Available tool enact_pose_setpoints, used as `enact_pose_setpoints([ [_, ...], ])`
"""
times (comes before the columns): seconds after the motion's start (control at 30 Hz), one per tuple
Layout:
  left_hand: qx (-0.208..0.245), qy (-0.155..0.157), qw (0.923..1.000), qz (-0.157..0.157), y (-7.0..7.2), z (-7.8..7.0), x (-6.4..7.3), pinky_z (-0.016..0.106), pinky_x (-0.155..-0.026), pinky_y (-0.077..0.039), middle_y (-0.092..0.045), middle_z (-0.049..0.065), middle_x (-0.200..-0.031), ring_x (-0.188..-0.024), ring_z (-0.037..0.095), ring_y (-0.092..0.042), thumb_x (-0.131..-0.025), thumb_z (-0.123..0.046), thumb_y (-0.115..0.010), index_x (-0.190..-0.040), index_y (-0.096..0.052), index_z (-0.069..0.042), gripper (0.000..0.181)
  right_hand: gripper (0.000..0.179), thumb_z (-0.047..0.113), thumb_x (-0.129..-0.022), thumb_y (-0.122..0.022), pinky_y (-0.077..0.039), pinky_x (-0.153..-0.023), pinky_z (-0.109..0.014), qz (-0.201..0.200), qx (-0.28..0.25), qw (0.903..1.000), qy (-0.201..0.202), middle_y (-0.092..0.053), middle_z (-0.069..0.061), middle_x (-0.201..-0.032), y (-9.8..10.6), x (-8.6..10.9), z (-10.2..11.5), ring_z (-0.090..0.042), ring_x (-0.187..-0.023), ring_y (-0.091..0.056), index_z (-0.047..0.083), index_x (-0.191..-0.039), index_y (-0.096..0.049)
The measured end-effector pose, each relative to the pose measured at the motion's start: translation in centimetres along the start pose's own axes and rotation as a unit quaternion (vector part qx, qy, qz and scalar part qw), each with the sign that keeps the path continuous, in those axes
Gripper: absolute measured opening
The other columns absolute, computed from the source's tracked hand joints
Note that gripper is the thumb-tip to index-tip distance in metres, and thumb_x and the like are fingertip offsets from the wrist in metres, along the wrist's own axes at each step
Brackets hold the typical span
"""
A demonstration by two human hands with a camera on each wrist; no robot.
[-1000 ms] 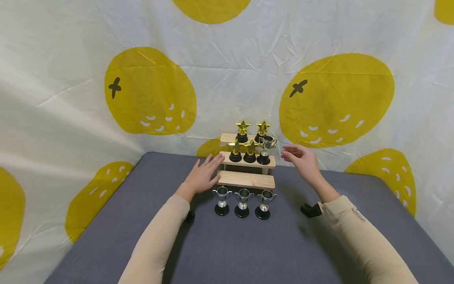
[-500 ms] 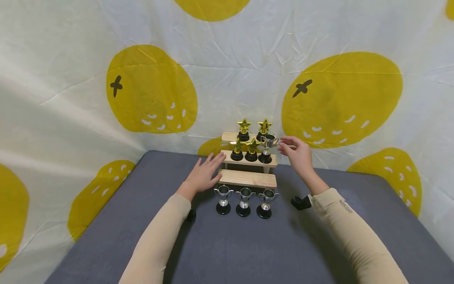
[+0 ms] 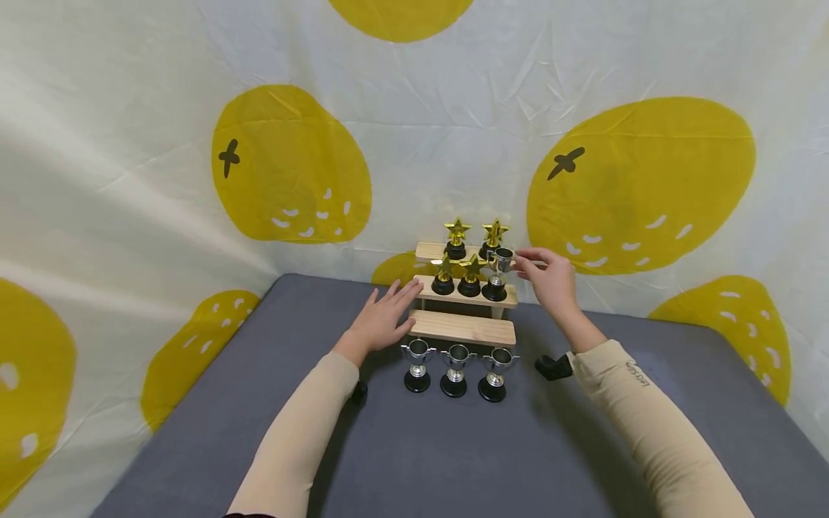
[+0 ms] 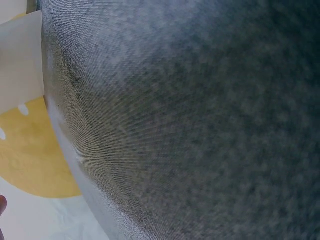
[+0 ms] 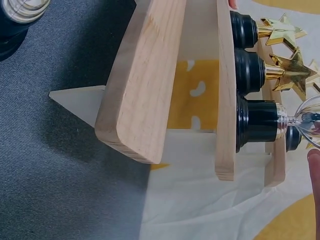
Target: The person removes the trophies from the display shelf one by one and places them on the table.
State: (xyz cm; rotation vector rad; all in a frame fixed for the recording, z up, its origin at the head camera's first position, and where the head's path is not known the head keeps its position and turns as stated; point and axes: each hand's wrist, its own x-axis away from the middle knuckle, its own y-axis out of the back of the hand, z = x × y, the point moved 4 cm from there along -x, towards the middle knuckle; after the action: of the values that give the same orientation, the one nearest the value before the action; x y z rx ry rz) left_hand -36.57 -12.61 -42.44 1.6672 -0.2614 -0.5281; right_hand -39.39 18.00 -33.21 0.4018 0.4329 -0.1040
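Observation:
My right hand (image 3: 553, 280) pinches at the handle of a small silver trophy cup (image 3: 497, 273), which stands upright at the right end of the middle wooden shelf. One fingertip (image 5: 314, 162) shows at the cup's handle in the right wrist view. Fingers of my left hand (image 3: 381, 322) lie straight against the left end of the stepped wooden stand (image 3: 463, 327), the thumb by the lowest step. Two gold star trophies (image 3: 444, 275) share the middle shelf with the cup. Two more gold star trophies (image 3: 456, 237) stand on the top shelf, the right one partly behind the cup.
Three silver trophy cups (image 3: 456, 370) with black bases stand in a row on the grey table (image 3: 440, 453), before the stand. A white fabric backdrop (image 3: 447, 144) with yellow fruit prints hangs close behind. The lowest step carries no trophies.
My right hand has moved left, from just beside the silver trophy cup to its handle. My left hand stays at the stand. The head view has shifted slightly.

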Motion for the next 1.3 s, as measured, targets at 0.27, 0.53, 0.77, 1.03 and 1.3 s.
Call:
enact_pose_setpoints([
  [0.27, -0.001, -0.001, 1.0000, -0.004, -0.1, 0.1, -0.3, 0.067, -0.118, -0.019, -0.010, -0.006, -0.172, -0.155, 0.031, -0.018, -0.109, -0.041, -0.046, -0.167, -0.015, -0.024, 0.068, 0.028, 0.012, -0.102, -0.065, -0.058, -0.073, -0.018, -0.008, -0.014, 0.9999, 0.003, -0.070, -0.028, -0.110, 0.3, 0.0, 0.3, -0.018, -0.084, -0.075, -0.010, -0.120, -0.070],
  [0.53, -0.003, -0.003, 1.0000, -0.006, -0.3, 0.2, -0.4, 0.067, -0.117, -0.020, -0.011, -0.006, -0.172, -0.155, 0.031, -0.019, -0.108, -0.041, -0.046, -0.167, -0.016, -0.024, 0.069, 0.029, 0.010, -0.103, -0.064, -0.058, -0.074, -0.020, -0.002, -0.048, 0.9988, 0.009, -0.068, -0.033, -0.112, 1.3, 0.6, 0.6, 0.009, -0.071, -0.066, -0.013, -0.119, -0.069],
  [0.77, -0.007, -0.001, 1.0000, -0.001, -0.3, 0.1, -0.4, 0.066, -0.117, -0.020, -0.010, -0.006, -0.172, -0.155, 0.030, -0.017, -0.109, -0.041, -0.045, -0.167, -0.015, -0.023, 0.069, 0.027, 0.002, -0.101, -0.063, -0.058, -0.072, -0.019, -0.001, -0.047, 0.9988, 0.017, -0.066, -0.038, -0.113, 2.6, 1.9, 2.1, 0.011, -0.070, -0.066, -0.018, -0.118, -0.067],
  [1.03, -0.003, -0.001, 1.0000, 0.000, -0.1, -0.1, -0.3, 0.067, -0.118, -0.019, -0.010, -0.006, -0.172, -0.155, 0.031, -0.017, -0.109, -0.041, -0.046, -0.167, -0.014, -0.024, 0.068, 0.027, 0.008, -0.101, -0.067, -0.057, -0.072, -0.019, -0.009, -0.036, 0.9988, 0.031, -0.072, -0.021, -0.106, 3.8, 3.0, 0.3, 0.007, -0.075, -0.069, -0.012, -0.118, -0.070],
  [1.3, -0.005, -0.001, 1.0000, 0.003, 0.0, -0.1, -0.3, 0.066, -0.118, -0.019, -0.010, -0.005, -0.172, -0.156, 0.029, -0.015, -0.109, -0.041, -0.045, -0.167, -0.014, -0.023, 0.069, 0.024, 0.004, -0.099, -0.068, -0.057, -0.072, -0.018, -0.014, -0.044, 0.9980, 0.044, -0.072, 0.005, -0.099, 4.9, 4.7, -0.2, 0.003, -0.080, -0.071, -0.013, -0.117, -0.071],
])
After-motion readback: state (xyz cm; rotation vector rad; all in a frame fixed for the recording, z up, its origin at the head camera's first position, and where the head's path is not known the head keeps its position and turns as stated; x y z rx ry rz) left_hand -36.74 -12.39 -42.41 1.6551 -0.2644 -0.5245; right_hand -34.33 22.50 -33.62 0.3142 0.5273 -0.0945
